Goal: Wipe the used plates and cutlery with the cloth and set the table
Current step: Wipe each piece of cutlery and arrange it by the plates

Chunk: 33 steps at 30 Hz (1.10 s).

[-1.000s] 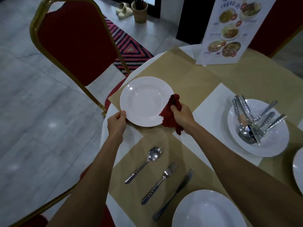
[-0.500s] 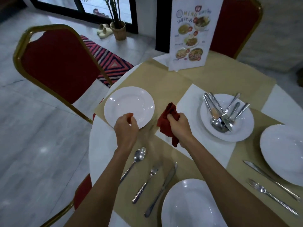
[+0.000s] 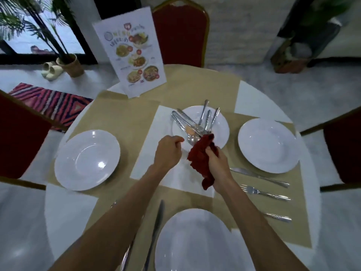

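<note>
Red cloth (image 3: 200, 157) hides cutlery (image 3: 195, 122) tips on plate (image 3: 220, 132).

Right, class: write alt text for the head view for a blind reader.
A person's right hand holds a red cloth at the edge of a centre plate piled with cutlery; the left hand curls beside it. Three other white plates ring the round table.

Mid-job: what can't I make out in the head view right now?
All head view.
1. Cutlery pile: overlapping, near ends under the red cloth; count unclear.
2. Left hand: curled fingers hide any grip.
3. Near plate: cut by bottom edge.
4. Near-left cutlery: left forearm covers most.
</note>
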{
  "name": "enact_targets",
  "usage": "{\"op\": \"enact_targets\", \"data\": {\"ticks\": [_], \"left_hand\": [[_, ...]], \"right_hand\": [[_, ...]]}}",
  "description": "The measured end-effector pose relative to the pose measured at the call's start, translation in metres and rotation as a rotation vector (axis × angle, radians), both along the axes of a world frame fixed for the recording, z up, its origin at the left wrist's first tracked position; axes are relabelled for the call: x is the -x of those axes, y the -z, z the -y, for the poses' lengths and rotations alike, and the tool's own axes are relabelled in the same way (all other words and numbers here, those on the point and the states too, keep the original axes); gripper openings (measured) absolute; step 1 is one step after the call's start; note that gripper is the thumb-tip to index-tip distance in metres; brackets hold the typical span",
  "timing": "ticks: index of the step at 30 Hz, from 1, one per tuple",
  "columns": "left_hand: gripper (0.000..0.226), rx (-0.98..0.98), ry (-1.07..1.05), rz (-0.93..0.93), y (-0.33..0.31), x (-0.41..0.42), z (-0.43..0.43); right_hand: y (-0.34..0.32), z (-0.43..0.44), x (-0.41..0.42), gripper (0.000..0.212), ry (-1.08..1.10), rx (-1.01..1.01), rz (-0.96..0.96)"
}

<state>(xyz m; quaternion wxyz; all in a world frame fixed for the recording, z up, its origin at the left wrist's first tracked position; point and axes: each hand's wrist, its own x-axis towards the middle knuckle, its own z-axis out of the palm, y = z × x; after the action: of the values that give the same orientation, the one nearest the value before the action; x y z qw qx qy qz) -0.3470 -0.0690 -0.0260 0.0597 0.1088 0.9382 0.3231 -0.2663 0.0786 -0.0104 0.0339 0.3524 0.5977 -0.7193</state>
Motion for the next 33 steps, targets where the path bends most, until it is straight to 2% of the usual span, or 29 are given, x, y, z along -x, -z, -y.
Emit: {"op": "enact_targets", "data": {"ticks": [3, 7, 11, 15, 18, 20, 21, 24, 26, 29, 31, 33], "left_hand": [[0.041, 0.214, 0.134, 0.025, 0.007, 0.042, -0.026], [0.04, 0.514, 0.226, 0.028, 0.01, 0.083, -0.04], [0.031, 0.689, 0.28, -0.003, 0.017, 0.091, -0.049], [0.026, 0.775, 0.274, -0.056, 0.017, 0.088, -0.057], [0.019, 0.688, 0.225, -0.071, 0.006, 0.078, -0.052], [0.019, 0.537, 0.141, 0.008, -0.006, 0.059, -0.042], [0.019, 0.401, 0.063, 0.094, -0.014, 0.044, -0.037], [0.02, -0.188, -0.182, 0.415, -0.043, -0.016, -0.033], [0.02, -0.444, -0.247, 0.537, -0.064, -0.062, -0.04], [0.014, -0.583, -0.302, 0.606, -0.082, -0.126, -0.058], [0.015, -0.613, -0.339, 0.58, -0.083, -0.159, -0.068], [0.019, -0.627, -0.395, 0.522, -0.081, -0.181, -0.075]], "right_hand": [[0.005, -0.026, -0.022, 0.032, 0.046, 0.098, -0.01], [0.006, -0.05, -0.05, 0.031, 0.106, 0.135, 0.023], [0.0, -0.06, -0.075, 0.028, 0.158, 0.236, 0.004], [-0.015, -0.072, -0.087, 0.039, 0.142, 0.353, -0.009], [-0.026, -0.082, -0.093, 0.035, 0.142, 0.492, -0.031], [-0.028, -0.088, -0.096, 0.032, 0.177, 0.597, -0.063], [-0.027, -0.09, -0.096, 0.033, 0.2, 0.654, -0.083], [-0.025, -0.088, -0.092, 0.048, 0.209, 0.757, -0.08], [-0.029, -0.08, -0.089, 0.048, 0.192, 0.775, -0.051], [-0.028, -0.058, -0.085, 0.053, 0.143, 0.743, 0.014], [-0.028, -0.045, -0.088, 0.058, 0.085, 0.747, 0.022], [-0.031, -0.038, -0.096, 0.051, 0.0, 0.724, 0.031]]}}
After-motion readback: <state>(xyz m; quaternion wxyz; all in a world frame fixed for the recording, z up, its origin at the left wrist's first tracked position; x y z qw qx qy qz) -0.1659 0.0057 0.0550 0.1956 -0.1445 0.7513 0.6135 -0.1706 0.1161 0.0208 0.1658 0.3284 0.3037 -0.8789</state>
